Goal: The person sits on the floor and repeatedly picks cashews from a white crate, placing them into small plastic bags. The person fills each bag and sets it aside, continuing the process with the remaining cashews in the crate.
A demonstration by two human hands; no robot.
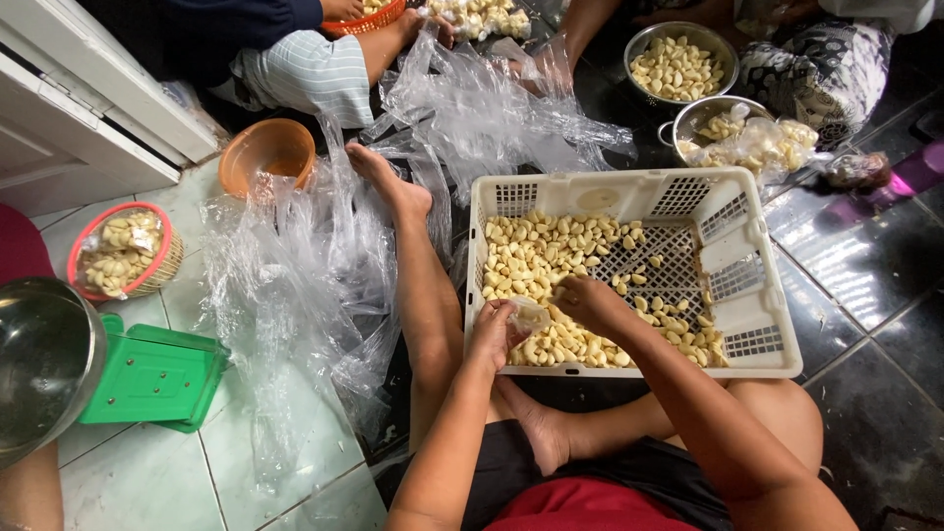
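I sit on the floor with a white plastic crate (747, 324) in front of me, half filled with peeled garlic cloves (536, 261). My left hand (492, 334) holds a small clear plastic bag (531, 315) at the crate's near edge, fingers closed on it. My right hand (588, 300) is over the cloves next to the bag's mouth, fingers curled around a few cloves. My left leg stretches out along the crate's left side.
Crumpled clear plastic sheets (295, 285) lie left and behind. A green weighing scale (147, 379) with a steel pan (44, 359), a red basket of cloves (123, 251) and an orange bowl (265, 152) stand left. Steel bowls of garlic (678, 64) and other people sit opposite.
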